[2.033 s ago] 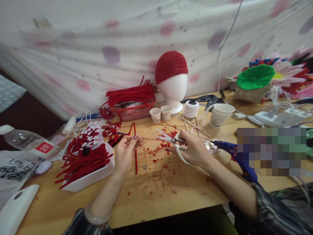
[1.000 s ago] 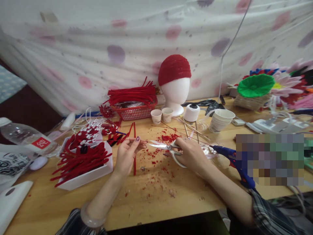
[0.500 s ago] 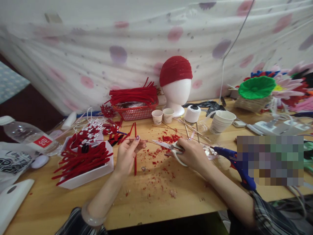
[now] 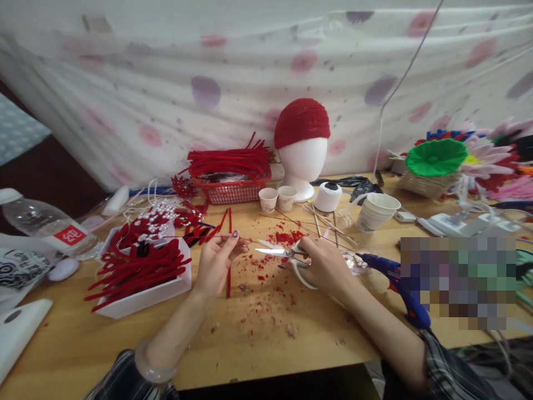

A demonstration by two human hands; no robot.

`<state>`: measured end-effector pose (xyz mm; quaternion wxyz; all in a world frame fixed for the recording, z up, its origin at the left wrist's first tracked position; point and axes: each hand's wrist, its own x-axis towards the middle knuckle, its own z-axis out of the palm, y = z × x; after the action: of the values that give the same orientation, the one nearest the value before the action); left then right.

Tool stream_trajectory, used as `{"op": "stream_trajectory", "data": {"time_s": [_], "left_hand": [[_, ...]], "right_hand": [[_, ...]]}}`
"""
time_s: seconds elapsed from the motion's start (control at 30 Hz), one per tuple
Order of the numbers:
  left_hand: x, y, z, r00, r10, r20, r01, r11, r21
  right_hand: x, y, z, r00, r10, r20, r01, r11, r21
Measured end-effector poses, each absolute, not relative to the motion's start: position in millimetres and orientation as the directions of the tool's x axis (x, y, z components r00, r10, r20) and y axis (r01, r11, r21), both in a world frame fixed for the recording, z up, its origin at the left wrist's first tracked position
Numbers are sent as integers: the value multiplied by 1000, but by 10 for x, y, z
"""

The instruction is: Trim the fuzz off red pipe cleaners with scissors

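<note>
My left hand pinches a thin red wire between thumb and fingertips, and the wire runs out to both sides of the fingers. My right hand is closed around the pale handles of a pair of scissors. Their blades point left toward my left hand and stand slightly apart, the upper one close to the wire. Whether a blade touches it I cannot tell. Beneath the scissors lie red fuzzy clippings. Behind my left fingers a straight red pipe cleaner lies on the wooden table.
At left, a white box holds red pipe cleaners, near a plastic bottle. Toward the back stand a red basket, a white foam head, paper cups and a thread spool. A blue glue gun lies right.
The scissor blades have opened a little, the lower blade dropping away from the upper. My left hand keeps its pinch on the wire. The whole view has shifted slightly.
</note>
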<state>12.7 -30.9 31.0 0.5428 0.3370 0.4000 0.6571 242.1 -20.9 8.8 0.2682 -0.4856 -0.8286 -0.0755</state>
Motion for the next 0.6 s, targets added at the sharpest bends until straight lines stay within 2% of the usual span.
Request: {"op": "stream_trajectory", "data": {"time_s": [0.6], "left_hand": [[138,-317,299,-132,989,-67,-507,-9,862]], "right_hand": [[2413,-206,73,-371,761,531,848,511,-140]]}}
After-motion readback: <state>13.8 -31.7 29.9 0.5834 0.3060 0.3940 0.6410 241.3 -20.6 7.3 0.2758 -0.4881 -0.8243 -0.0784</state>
